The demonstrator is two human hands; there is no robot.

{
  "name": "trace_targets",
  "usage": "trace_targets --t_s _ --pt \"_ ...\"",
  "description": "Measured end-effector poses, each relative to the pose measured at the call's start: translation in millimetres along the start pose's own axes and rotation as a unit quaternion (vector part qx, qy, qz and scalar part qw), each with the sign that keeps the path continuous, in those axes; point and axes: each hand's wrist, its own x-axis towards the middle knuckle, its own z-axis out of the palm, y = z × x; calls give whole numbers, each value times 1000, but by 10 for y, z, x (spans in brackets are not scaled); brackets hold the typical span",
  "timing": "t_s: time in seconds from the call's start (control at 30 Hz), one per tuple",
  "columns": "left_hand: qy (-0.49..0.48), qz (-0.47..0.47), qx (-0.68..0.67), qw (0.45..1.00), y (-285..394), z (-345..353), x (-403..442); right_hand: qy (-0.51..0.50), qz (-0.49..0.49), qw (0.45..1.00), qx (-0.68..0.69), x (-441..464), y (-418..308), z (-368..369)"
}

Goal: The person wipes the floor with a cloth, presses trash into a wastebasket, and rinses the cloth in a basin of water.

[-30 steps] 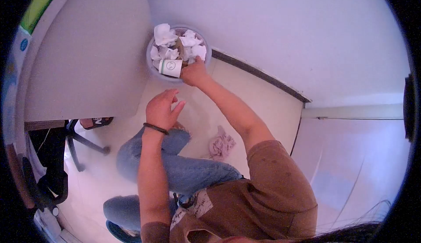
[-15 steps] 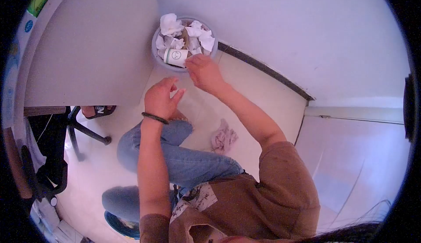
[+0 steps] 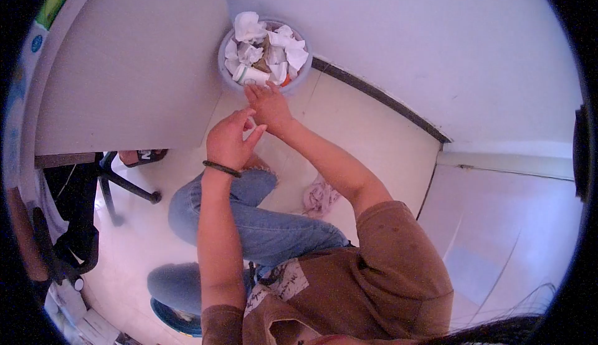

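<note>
Bent leg: in blue jeans (image 3: 280,236), nearest the wearer's body and below both arms, so it bounds the floor space on the near side.
Pinkish bundle: a crumpled piece (image 3: 321,196), cloth or paper, lies on the floor just beyond the leg, partly behind the right forearm and well apart from the bin.
Left hand: the person's left hand (image 3: 229,139), with a dark bracelet (image 3: 222,168) at the wrist, hangs short of the bin, fingers loosely curled, thumb apart; no object shows in it. It overlaps the right hand in view; contact cannot be told.
Right hand: the right hand (image 3: 269,105) is at the bin's near rim, fingers loosely spread, gripping nothing visible; its palm is hidden. The step appears to be work at this rim. Reaching deeper would call for clearing it, with the left hand kept aside.
Paper cup: a white cup (image 3: 251,76) lies on its side inside the bin, at the right fingertips; touch cannot be told.
Bin: a round bin (image 3: 223,66), crowded with crumpled white paper (image 3: 250,27) that leaves little room for fingers.
Corner: a grey panel (image 3: 131,64) and a pale wall (image 3: 405,46) hem the bin in, limiting approach from the sides.
</note>
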Motion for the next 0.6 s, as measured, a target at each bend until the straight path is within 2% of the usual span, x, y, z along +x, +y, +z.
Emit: trace_targets --t_s 0.1,0.2,0.3,0.37,0.43,0.53,0.6 --pt "-13 -5 -6 1000 -52 -27 97 -115 46 990 66 78 14 -331" --pt "-15 -11 -7 1000 -88 -23 87 -35 55 990 124 -219 18 -680" --pt "-11 3 0 1000 -99 15 72 -56 151 977 138 -934 93 -756" --pt "-21 7 14 1000 -12 -56 74 -98 221 960 142 -1725 220 -539" --pt "-13 37 6 999 56 -64 47 -245 272 929 55 -2437 139 -541" --pt "-45 57 24 997 88 -33 9 -408 309 855 84 -3037 -145 -467" --pt "-74 55 39 995 133 1 -11 -465 258 847 12 -3272 -283 -192"
